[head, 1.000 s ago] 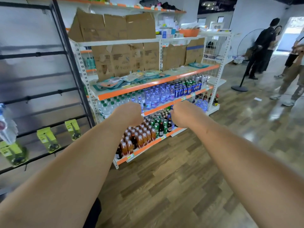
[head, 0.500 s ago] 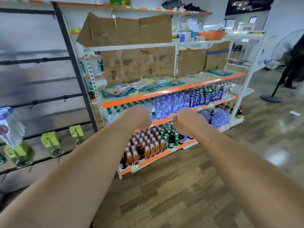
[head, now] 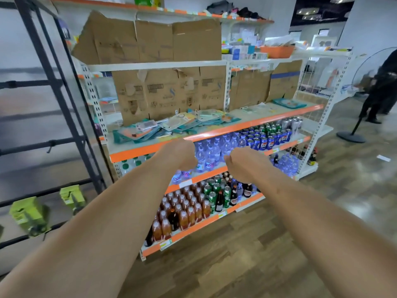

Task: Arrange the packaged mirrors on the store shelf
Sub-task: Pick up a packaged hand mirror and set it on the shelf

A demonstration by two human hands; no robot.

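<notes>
A loose heap of flat teal packaged mirrors lies on the orange-edged store shelf, in front of flattened cardboard. A smaller stack of the same packs sits at that shelf's right end. Both my arms are stretched out toward the shelf unit. My left hand and my right hand hang just below the shelf's front edge, backs up, with the fingers curled under and nothing in them. Neither hand touches the packs.
Water bottles and cola cans fill the shelf below, and juice bottles the bottom one. A black rack with green hanging packs stands left. A person stands far right on the wooden floor.
The view has swung left and closer to the shelf unit, which now fills the middle. Both hands stay curled and out in front, a little higher against the shelves.
</notes>
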